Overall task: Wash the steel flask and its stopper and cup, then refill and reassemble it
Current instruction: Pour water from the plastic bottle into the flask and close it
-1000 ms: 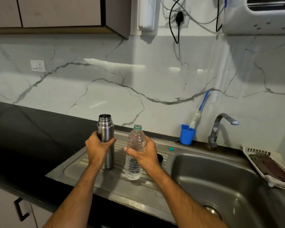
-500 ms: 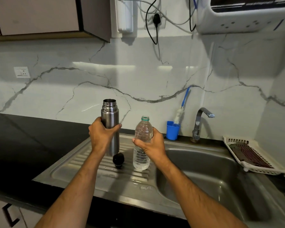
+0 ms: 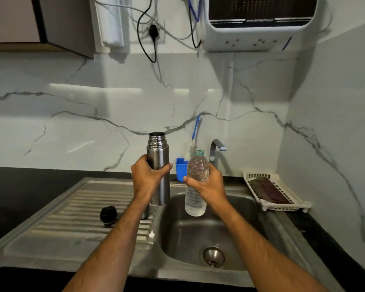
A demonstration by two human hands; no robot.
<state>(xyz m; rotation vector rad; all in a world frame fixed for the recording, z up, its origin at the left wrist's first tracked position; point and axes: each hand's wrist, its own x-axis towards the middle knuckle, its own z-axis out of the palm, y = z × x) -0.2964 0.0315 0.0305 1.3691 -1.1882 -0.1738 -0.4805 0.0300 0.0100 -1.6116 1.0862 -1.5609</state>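
A blue cup (image 3: pixel 181 171) stands at the back of the sink (image 3: pixel 230 232), a brush (image 3: pixel 195 131) upright in it, beside the tap (image 3: pixel 216 149). A white rack (image 3: pixel 274 191) sits on the black tabletop (image 3: pixel 25 186) to the right. Cables (image 3: pixel 148 34) hang above on the marble wall (image 3: pixel 72 123).
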